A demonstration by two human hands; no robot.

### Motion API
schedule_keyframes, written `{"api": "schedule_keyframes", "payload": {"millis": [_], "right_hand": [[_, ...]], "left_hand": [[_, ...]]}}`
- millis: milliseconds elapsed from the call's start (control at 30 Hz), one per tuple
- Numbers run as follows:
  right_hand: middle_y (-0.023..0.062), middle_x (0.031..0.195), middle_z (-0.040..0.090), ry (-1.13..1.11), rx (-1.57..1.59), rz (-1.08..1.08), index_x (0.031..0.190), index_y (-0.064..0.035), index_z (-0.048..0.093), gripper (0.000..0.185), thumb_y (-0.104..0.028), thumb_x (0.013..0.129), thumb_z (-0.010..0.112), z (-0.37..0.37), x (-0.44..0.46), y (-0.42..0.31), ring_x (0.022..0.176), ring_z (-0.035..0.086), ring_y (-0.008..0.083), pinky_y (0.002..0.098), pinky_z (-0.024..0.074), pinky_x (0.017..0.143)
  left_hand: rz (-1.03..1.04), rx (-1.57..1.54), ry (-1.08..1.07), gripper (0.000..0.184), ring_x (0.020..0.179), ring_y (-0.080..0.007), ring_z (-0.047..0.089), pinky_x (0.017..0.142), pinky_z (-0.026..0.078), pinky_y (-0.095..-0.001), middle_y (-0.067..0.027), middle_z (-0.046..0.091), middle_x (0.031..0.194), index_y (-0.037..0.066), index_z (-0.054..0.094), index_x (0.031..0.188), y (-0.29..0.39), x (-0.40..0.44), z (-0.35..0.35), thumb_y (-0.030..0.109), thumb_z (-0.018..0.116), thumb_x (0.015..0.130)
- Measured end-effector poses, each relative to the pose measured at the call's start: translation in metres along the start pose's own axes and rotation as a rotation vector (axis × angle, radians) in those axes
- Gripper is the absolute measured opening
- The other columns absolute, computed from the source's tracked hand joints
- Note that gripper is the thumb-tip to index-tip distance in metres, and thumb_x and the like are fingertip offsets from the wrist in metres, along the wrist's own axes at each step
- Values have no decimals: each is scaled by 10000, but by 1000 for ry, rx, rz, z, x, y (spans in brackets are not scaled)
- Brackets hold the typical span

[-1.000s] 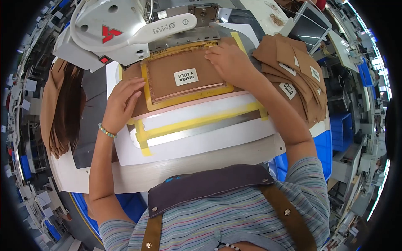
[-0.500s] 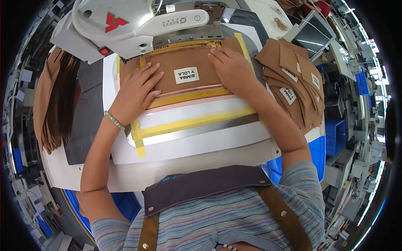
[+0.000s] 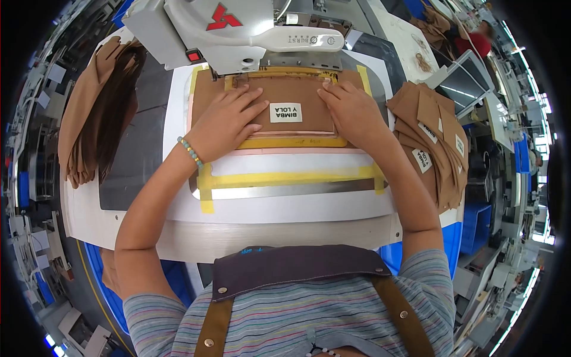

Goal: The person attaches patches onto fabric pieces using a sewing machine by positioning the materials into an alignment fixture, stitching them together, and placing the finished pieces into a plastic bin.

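A brown fabric piece [image 3: 291, 83] with a white label [image 3: 285, 112] reading "BIMBA Y LOLA" lies flat below the head of an industrial sewing machine [image 3: 178, 24]. From my side the lettering is upside down. My left hand [image 3: 229, 122] rests on the fabric's left part, fingers spread. On its right part lies my right hand [image 3: 357, 116], fingers stretched toward the upper edge. A yellow frame [image 3: 291, 141] runs along the near side of the fabric, and a yellow strip [image 3: 291, 72] along the far side. No needle shows.
On the right lies a stack of labelled brown pieces [image 3: 431, 143]; more brown pieces [image 3: 98, 113] hang together at left. Yellow tape [image 3: 285, 177] marks the white sheet nearer me. A dark screen [image 3: 467, 83] stands back right. Blue bins [image 3: 452, 244] sit below the table edge.
The whole view has shifted and turned slightly, so the table and machine appear farther right. Both hands stay flat on the fabric, with little visible movement against it.
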State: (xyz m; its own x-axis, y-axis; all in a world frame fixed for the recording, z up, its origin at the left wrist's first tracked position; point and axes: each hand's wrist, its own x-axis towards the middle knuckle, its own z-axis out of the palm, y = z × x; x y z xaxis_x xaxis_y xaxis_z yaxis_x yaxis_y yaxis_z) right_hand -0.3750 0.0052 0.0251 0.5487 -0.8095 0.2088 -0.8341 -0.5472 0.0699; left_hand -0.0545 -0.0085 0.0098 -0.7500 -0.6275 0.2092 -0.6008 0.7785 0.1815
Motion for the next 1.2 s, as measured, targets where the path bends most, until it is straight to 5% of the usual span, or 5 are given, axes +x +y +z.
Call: {"api": "schedule_keyframes", "payload": {"millis": [400,700,800,1100,1200], "right_hand": [[25,1255,691,38,30,-54,1253,-56,685,377,-90,878,669,2,22,-17,1047,620,240,359,554,897],[62,1148,724,196,82,-186,1047,-39,730,268,-128,804,661,13,40,-27,998,644,253,358,570,801],[47,1226,707,128,102,-175,1195,-44,713,370,-108,830,703,16,46,-30,1014,623,249,348,561,873],[51,1250,701,127,148,-188,1184,-49,711,341,-116,851,698,18,59,-48,1068,607,262,348,542,924],[58,1240,701,205,164,-232,1090,-60,729,262,-181,862,686,26,64,-52,1093,613,251,370,559,841]], "left_hand": [[37,-39,20,451,1423,-354,444,1168,380,-467,-160,522,1496,49,594,1380,5,6,-2,224,667,970],[39,-54,18,420,1427,-351,442,1169,378,-462,-170,519,1492,31,605,1358,5,6,-1,203,651,978],[27,-52,2,414,1429,-350,441,1168,380,-460,-174,518,1493,31,605,1361,7,6,-2,208,637,988],[-15,-55,-18,438,1418,-362,446,1174,379,-453,-183,513,1492,20,564,1413,6,6,-4,207,586,1017],[-36,-57,-17,443,1413,-364,450,1178,378,-444,-181,507,1500,13,555,1420,4,4,-4,195,585,1017]]}}
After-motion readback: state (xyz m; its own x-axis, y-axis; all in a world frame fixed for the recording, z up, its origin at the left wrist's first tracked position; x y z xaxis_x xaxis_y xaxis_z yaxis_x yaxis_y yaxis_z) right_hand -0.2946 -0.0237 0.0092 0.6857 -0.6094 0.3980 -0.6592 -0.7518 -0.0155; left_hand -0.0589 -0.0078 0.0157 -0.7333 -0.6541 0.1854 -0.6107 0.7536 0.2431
